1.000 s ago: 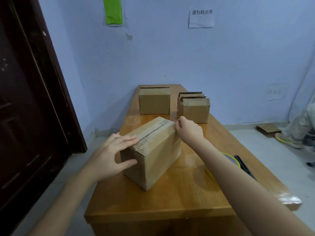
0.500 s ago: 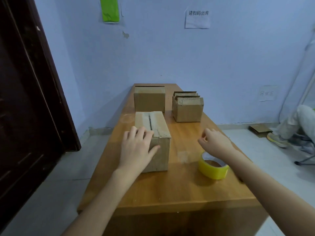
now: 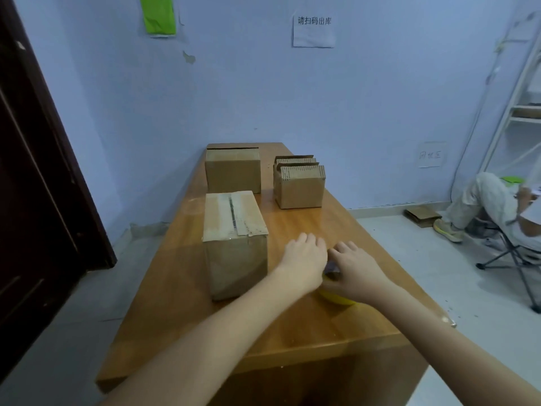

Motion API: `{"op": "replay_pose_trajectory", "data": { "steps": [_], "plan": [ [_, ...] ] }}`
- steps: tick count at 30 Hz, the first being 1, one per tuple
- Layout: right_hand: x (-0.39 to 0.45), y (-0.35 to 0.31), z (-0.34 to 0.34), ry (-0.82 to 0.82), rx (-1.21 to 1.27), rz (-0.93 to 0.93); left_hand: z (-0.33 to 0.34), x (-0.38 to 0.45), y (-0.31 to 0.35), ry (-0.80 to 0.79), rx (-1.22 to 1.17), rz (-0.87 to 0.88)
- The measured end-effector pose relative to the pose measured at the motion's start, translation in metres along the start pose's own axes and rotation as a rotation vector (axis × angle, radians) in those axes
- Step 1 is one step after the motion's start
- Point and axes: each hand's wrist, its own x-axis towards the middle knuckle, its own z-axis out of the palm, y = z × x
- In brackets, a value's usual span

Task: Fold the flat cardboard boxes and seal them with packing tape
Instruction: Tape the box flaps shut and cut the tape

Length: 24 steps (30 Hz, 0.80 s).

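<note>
A sealed cardboard box [image 3: 234, 230] with tape along its top seam stands on the wooden table [image 3: 292, 332], left of centre. To its right lies a yellow tape roll [image 3: 336, 299], mostly covered by both my hands. My right hand [image 3: 355, 272] curls over the roll and grips it, thumb on its near left side. My left hand [image 3: 304, 259] sits against the roll's left edge with its fingers bent downward; their tips are hidden. Neither hand touches the box.
At the table's far end stand another cardboard box [image 3: 232, 171] and a bundle of folded flat boxes [image 3: 300, 183]. A dark door [image 3: 35, 171] is at the left. A person sits on a chair [image 3: 497, 206] at the right, by a white shelf [image 3: 524, 112].
My left hand left the box top and moved right to the tape roll. My right hand dropped onto the roll. The box now stands square to the table.
</note>
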Motion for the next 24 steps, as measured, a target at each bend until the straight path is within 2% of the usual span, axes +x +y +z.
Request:
{"op": "replay_pose_trajectory", "data": {
  "steps": [3,6,10,15,20,24],
  "plan": [
    [-0.005,-0.001,0.009,-0.038,0.023,-0.019,0.026,0.015,0.008,-0.262,0.053,-0.082],
    [-0.012,0.003,0.013,-0.055,0.071,-0.02,0.037,0.02,0.004,-0.323,-0.017,-0.143],
    [-0.02,0.005,0.014,-0.041,0.056,-0.068,0.035,0.019,-0.011,-0.18,-0.098,-0.153],
    [-0.024,0.012,0.009,-0.036,0.032,0.003,0.024,0.005,-0.02,-0.069,-0.205,-0.157],
    [-0.027,0.019,-0.032,0.155,0.323,0.13,-0.006,-0.006,-0.021,0.206,-0.433,-0.223],
    [-0.029,0.014,-0.065,0.363,0.45,0.176,-0.041,-0.02,-0.031,0.293,-0.784,-0.26]
  ]
}}
